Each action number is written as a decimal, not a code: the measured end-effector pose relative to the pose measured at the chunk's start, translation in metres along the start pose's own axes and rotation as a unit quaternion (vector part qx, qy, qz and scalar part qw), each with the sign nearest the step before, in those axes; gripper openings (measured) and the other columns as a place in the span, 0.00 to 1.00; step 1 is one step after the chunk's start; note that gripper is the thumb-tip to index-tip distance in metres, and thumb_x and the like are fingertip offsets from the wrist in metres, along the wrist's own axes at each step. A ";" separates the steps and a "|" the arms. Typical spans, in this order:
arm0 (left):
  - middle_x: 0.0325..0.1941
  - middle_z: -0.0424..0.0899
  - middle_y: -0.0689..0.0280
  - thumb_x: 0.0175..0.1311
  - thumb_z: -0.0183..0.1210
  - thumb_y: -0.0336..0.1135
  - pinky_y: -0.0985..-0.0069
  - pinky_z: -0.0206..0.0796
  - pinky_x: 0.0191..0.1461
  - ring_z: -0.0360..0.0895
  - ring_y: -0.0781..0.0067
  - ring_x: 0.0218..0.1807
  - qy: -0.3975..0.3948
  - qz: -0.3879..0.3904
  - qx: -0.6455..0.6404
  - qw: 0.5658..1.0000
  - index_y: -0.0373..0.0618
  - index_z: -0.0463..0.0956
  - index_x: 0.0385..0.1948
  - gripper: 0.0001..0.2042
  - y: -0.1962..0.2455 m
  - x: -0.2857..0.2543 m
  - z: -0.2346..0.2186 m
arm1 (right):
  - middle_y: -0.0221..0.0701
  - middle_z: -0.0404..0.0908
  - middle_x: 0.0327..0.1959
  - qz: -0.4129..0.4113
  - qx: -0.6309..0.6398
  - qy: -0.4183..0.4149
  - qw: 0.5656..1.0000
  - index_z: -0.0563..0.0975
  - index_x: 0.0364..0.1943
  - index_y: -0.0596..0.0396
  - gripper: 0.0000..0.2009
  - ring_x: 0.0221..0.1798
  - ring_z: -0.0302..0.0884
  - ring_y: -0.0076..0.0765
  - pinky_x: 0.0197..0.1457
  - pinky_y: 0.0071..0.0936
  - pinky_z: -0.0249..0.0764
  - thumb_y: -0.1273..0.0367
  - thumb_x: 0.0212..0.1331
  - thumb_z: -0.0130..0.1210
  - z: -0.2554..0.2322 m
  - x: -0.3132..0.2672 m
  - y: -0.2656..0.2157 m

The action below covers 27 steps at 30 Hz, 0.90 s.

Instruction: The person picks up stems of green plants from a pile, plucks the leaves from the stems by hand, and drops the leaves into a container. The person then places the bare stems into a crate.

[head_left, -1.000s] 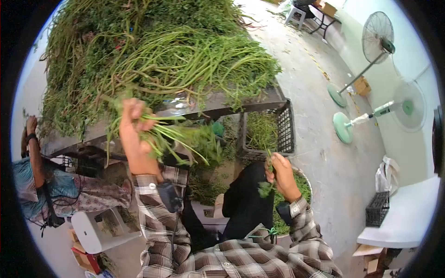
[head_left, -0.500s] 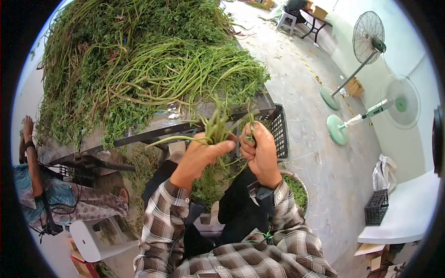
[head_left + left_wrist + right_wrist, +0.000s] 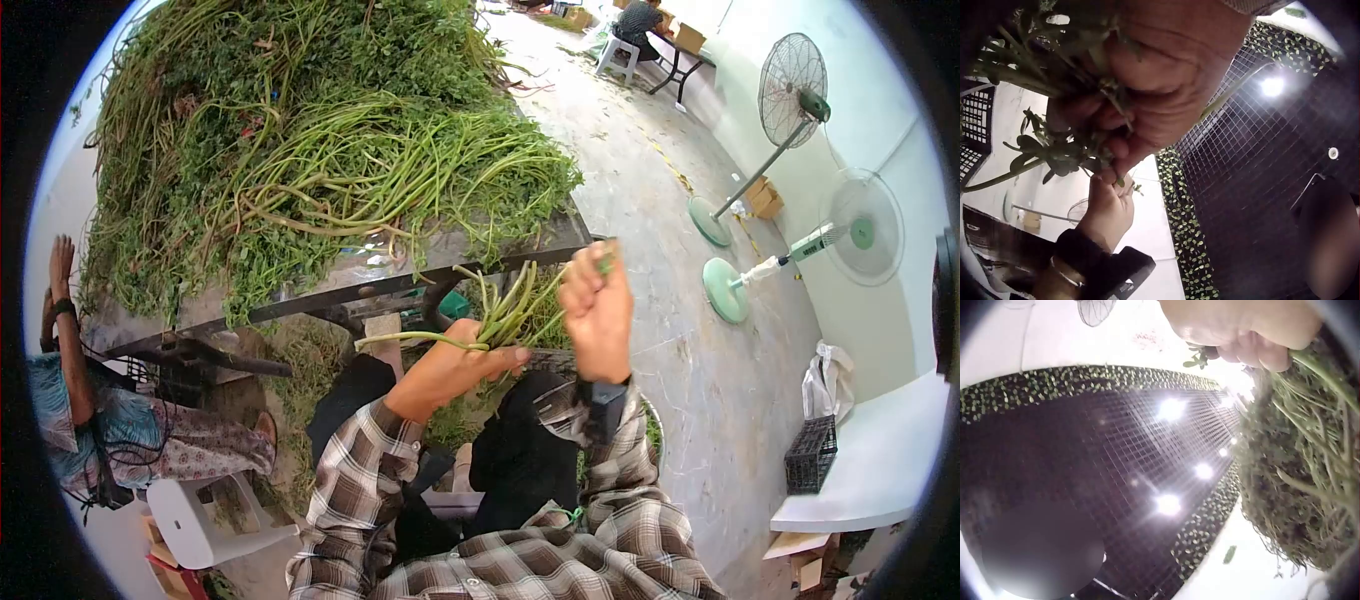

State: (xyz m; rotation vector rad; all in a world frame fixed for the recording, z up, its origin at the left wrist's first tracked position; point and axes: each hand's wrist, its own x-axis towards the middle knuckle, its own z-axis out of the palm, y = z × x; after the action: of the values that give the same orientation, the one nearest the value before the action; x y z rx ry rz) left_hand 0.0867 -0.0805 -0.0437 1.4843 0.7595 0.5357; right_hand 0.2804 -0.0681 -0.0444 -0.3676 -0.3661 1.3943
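Observation:
My left hand (image 3: 450, 368) grips a bunch of green leafy stems (image 3: 512, 312) below the front edge of the table, its cut ends fanning upward and one long stem sticking out to the left. In the left wrist view the leaves (image 3: 1063, 153) of this bunch hang beside the curled fingers. Just right of the bunch, my right hand (image 3: 600, 318) is raised with curled fingers, pinching a small green sprig (image 3: 1195, 357) whose leaves poke out in the right wrist view. A large heap of the same greens (image 3: 330, 150) covers the table beyond both hands.
The dark table edge (image 3: 340, 292) runs in front of the hands. Two standing fans (image 3: 795, 85) are on the right, and a white stool (image 3: 205, 520) is at lower left. Another person's arm (image 3: 70, 330) shows at far left. Loose greens (image 3: 300, 365) lie on the floor.
The left hand brought its bunch from the heap to the middle, beside the right hand. Since then the right hand has lifted up and right, away from the bunch.

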 end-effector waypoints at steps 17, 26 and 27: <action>0.15 0.68 0.74 0.53 0.62 0.46 0.83 0.51 0.20 0.62 0.86 0.18 0.103 0.026 -0.039 0.994 0.45 0.76 0.24 0.14 0.007 -0.004 -0.003 | 0.22 0.69 0.22 0.136 -0.233 -0.013 0.963 0.71 0.42 0.56 0.09 0.14 0.55 0.12 0.15 0.11 0.51 0.68 0.64 0.42 -0.011 -0.044 0.039; 0.16 0.69 0.74 0.56 0.60 0.42 0.81 0.53 0.21 0.63 0.85 0.19 0.173 0.051 -0.016 0.983 0.42 0.78 0.29 0.12 -0.006 -0.002 -0.009 | 0.18 0.66 0.22 0.052 -0.354 -0.032 0.933 0.72 0.35 0.53 0.07 0.18 0.55 0.09 0.17 0.10 0.49 0.65 0.64 0.48 0.004 -0.045 0.048; 0.16 0.69 0.74 0.57 0.60 0.41 0.81 0.52 0.21 0.63 0.85 0.19 0.211 0.036 0.000 0.977 0.42 0.79 0.31 0.12 -0.006 -0.002 -0.011 | 0.18 0.66 0.22 0.053 -0.353 -0.033 0.933 0.72 0.35 0.53 0.07 0.18 0.55 0.09 0.17 0.10 0.49 0.65 0.64 0.48 0.002 -0.045 0.046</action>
State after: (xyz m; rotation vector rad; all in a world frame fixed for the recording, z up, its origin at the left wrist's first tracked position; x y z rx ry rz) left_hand 0.0762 -0.0749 -0.0486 1.4173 1.0347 0.9244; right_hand 0.2325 -0.1062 -0.0653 -0.9412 -0.9201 1.3465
